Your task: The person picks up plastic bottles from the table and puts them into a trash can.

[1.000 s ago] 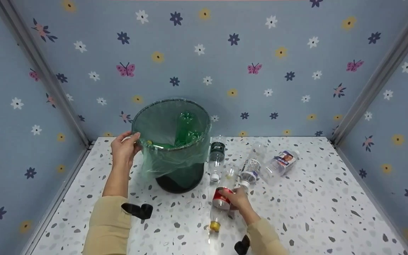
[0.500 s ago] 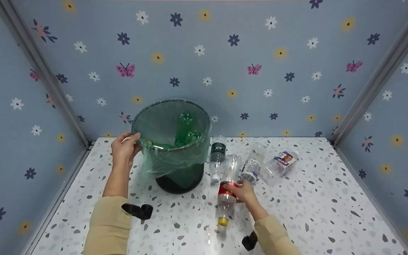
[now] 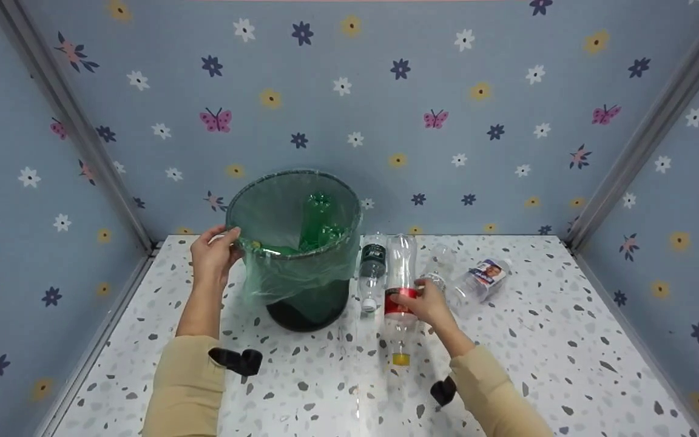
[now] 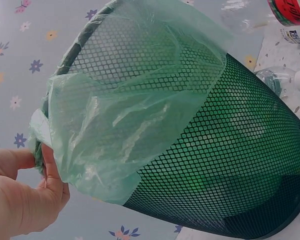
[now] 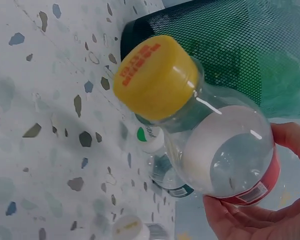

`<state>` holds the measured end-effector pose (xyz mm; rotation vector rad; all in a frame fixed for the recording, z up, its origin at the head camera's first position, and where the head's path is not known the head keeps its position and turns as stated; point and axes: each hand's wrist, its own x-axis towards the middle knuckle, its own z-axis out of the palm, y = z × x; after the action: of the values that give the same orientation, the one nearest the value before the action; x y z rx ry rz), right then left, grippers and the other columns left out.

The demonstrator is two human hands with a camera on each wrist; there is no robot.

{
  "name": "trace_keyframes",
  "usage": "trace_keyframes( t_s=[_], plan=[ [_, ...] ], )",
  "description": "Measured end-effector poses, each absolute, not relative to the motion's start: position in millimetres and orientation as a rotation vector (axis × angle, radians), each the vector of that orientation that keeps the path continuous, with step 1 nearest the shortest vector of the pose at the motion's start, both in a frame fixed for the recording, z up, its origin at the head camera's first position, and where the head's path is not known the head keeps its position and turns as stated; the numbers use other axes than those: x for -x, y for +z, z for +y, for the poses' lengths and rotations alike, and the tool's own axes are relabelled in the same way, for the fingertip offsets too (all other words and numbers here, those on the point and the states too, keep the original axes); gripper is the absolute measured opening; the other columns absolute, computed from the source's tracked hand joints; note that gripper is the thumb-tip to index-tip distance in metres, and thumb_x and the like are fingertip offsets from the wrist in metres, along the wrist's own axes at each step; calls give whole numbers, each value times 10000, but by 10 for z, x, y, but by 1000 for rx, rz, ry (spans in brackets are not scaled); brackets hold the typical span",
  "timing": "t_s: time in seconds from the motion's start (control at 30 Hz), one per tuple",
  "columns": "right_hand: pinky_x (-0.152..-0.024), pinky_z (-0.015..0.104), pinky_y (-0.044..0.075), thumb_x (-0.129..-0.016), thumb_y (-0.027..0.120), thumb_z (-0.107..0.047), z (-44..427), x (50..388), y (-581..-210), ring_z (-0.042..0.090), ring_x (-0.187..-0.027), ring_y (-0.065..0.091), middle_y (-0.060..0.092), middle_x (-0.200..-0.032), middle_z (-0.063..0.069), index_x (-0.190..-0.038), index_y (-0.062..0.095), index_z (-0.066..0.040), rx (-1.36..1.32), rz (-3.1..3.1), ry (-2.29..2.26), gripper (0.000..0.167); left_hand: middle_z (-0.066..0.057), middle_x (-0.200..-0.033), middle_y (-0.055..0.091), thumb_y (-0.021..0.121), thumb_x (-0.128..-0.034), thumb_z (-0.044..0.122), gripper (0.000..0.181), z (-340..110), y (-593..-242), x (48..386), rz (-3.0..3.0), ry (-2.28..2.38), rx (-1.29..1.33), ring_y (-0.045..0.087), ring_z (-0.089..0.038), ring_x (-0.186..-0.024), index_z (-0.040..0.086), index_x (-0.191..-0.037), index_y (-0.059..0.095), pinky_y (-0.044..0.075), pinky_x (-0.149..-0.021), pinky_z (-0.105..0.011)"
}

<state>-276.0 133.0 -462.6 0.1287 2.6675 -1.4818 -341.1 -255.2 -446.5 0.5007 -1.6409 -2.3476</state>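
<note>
My left hand (image 3: 213,255) pinches the rim of a black mesh waste bin (image 3: 310,309), fingers and thumb over the green plastic bag (image 4: 110,135) that lines it. The bin tilts a little toward me, and green bottles (image 3: 319,224) lie inside. In my right hand (image 3: 433,301) is a clear plastic bottle with a red label (image 3: 400,301), gripped around the label. Its yellow cap (image 5: 157,77) points toward me and fills much of the right wrist view. This bottle is to the right of the bin, with the dark-labelled bottle (image 3: 373,261) between them.
A clear bottle with a white label (image 3: 440,261) lies partly behind my right hand. Farther right is a bottle with a purple and white label (image 3: 488,273). The speckled table (image 3: 301,388) meets a flowered wall (image 3: 386,85) at the back.
My right hand has moved away from me and slightly right, carrying the red-labelled bottle off its low spot near the front and lining it up straighter. My left hand and the bin stay put.
</note>
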Motion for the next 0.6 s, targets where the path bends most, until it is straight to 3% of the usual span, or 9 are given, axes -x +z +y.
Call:
trace_keyframes(
  t_s=[0.37, 0.5, 0.6],
  plan=[
    [-723, 324, 483, -713, 731, -195, 1366, 2819, -4102, 285, -913, 548, 528, -1103, 205, -1258, 384, 35, 95, 2773, -1455, 685, -36, -771, 527, 571, -866, 85, 420, -2104, -3613, 2724, -1696, -2332, -593, 471, -114, -509, 12, -1248, 413, 438, -514, -208],
    [-706, 311, 485, -702, 736, -187, 1359, 2836, -3919, 267, -891, 545, 530, -1090, 181, -1269, 378, 13, 144, 2801, -1432, 700, -21, -729, 513, 522, -890, 72, 455, -2073, -3551, 2662, -1731, -2313, -579, 459, -107, -490, 2, -1307, 351, 433, -520, -200],
    [-701, 305, 483, -703, 735, -179, 1346, 2845, -3778, 260, -877, 543, 523, -1101, 170, -1287, 371, 0, 179, 2830, -1392, 711, -29, -747, 527, 551, -880, 94, 476, -2140, -3697, 2782, -1736, -2291, -580, 465, -108, -492, 21, -1309, 358, 446, -529, -215]
  ],
)
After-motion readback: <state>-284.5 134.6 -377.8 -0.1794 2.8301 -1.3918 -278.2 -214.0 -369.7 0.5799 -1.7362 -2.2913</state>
